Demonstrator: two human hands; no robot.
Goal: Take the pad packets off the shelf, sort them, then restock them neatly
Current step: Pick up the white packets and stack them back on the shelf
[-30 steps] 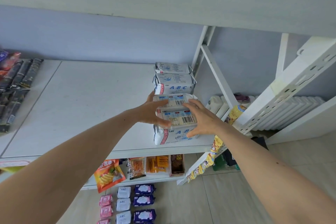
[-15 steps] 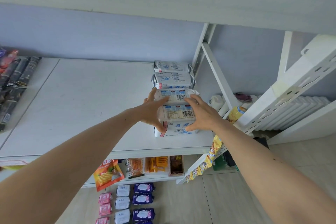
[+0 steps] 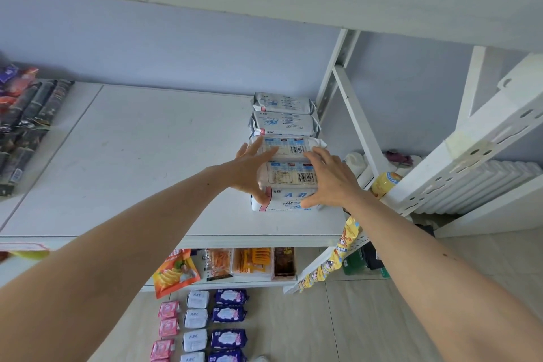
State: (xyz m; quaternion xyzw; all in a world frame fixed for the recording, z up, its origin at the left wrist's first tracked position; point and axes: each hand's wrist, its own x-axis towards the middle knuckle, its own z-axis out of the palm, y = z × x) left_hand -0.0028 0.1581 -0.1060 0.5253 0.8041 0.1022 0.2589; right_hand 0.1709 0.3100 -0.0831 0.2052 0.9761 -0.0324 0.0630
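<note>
Both hands on white plastic pad packets at the right end of a white shelf (image 3: 147, 161).

Left hand (image 3: 249, 169) and right hand (image 3: 329, 182) pressing either side of the stacked white ABC pad packets (image 3: 291, 176), fingers spread and lightly curved round them. Beyond the fingertips, two more white packets (image 3: 283, 114) in a row. Far below the wrists, pink, white and purple packets (image 3: 202, 323) lined up on the floor.
</note>
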